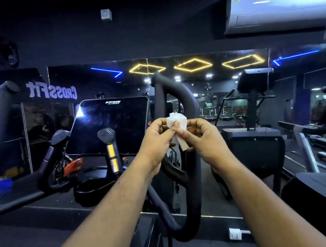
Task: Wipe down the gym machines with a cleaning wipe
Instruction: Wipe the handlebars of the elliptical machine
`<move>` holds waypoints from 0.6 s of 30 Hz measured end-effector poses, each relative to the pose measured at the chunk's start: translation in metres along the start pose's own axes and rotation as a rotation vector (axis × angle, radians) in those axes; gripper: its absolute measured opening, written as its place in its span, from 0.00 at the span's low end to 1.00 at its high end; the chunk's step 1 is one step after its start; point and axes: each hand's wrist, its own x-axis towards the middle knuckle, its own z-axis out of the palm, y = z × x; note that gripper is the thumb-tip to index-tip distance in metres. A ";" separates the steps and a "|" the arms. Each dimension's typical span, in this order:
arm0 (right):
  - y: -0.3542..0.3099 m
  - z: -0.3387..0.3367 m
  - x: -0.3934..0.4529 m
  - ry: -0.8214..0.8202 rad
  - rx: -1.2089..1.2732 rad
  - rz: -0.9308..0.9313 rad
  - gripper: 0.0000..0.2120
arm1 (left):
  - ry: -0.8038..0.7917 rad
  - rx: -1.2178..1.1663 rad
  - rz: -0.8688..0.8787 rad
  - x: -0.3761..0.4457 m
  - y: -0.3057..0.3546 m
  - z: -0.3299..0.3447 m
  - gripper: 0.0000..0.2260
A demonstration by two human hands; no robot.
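- Looming at centre frame, the black looped handlebar (191, 161) of the machine stands right behind both hands, and the dark console screen (113, 125) sits just left of it.
- Left hand (156, 142) pinches the white wipe (177, 121) from the left; right hand (204, 136) pinches its lower edge. Both grips are closed on it!
- Wipe's bunched up at mid-frame: better to spread it flat first, then wrap it round the bar for full contact.
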 end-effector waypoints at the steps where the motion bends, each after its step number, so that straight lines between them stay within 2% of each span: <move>1: 0.003 0.000 -0.003 -0.017 0.002 0.010 0.17 | -0.007 -0.015 -0.016 -0.003 0.000 0.001 0.04; 4: 0.004 -0.002 -0.008 -0.004 0.117 0.052 0.11 | -0.016 0.031 -0.016 -0.006 -0.004 -0.001 0.05; 9: 0.006 -0.008 -0.009 0.020 0.067 0.003 0.05 | 0.008 0.069 -0.050 -0.009 -0.003 0.000 0.09; 12: 0.008 -0.008 -0.008 0.082 0.096 0.029 0.05 | 0.063 0.042 -0.108 -0.009 0.000 0.002 0.11; 16: 0.008 -0.006 -0.009 0.131 0.108 0.029 0.10 | -0.027 0.017 -0.142 -0.014 0.004 0.007 0.17; 18: 0.006 -0.007 -0.010 0.114 0.164 0.048 0.13 | -0.013 0.060 -0.089 -0.016 0.003 0.008 0.12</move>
